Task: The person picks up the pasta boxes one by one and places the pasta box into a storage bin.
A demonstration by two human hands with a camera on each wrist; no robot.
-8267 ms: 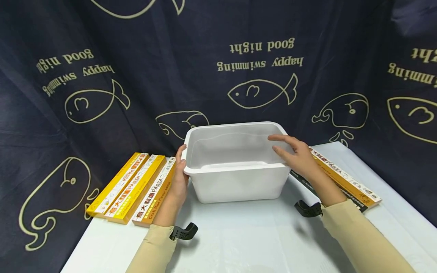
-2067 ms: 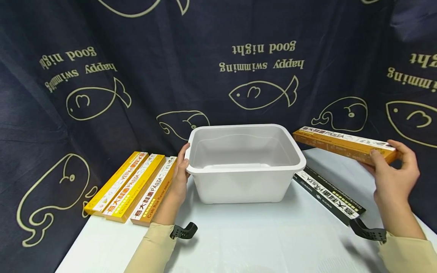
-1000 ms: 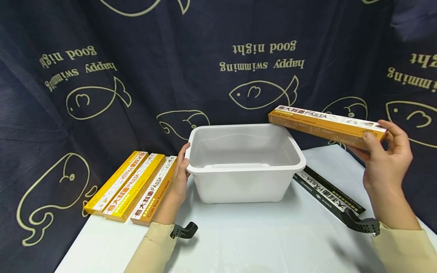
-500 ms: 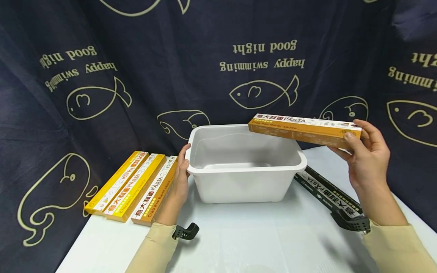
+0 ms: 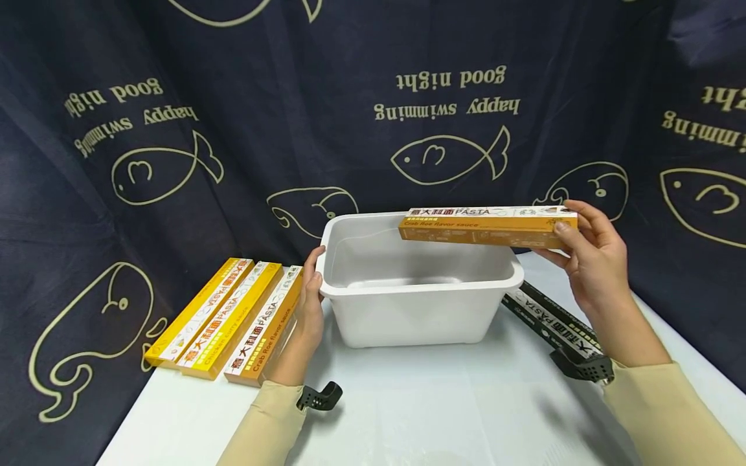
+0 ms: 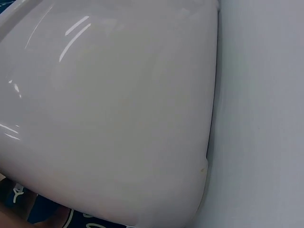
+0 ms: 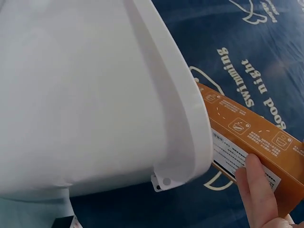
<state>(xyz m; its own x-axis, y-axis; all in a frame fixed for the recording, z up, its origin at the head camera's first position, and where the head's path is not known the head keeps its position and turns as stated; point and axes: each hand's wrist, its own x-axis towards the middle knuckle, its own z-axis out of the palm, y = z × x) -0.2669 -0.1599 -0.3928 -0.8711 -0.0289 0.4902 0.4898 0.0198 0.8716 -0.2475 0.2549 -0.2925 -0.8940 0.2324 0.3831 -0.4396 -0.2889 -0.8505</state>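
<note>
My right hand (image 5: pixel 600 265) pinches the right end of an orange pasta box (image 5: pixel 484 228), labelled crab roe flavor sauce, with thumb in front and fingers behind. Held nearly level, the box overlaps the back right rim of a white plastic bin (image 5: pixel 408 317) in the head view. At the bin's left end, my left hand (image 5: pixel 307 317) grips the rim. The left wrist view is mostly filled by the bin's smooth outer wall (image 6: pixel 118 104). From the right wrist, the orange pasta box (image 7: pixel 251 126) shows its underside and label beyond the bin's rim, with fingertips (image 7: pixel 259 185) against it.
Left of the bin lie a yellow pasta box (image 5: pixel 198 314), a chicken curry pasta box (image 5: pixel 233 323) and another crab roe pasta box (image 5: pixel 265 330). On the right, a black pasta box (image 5: pixel 553 317) lies partly behind my wrist. A dark curtain (image 5: pixel 350 116) hangs behind the white table (image 5: pixel 419 401).
My right hand has picked up the orange pasta box from beside the black one, raised it and carried it left over the bin's right part. The left hand stays at the rim.
</note>
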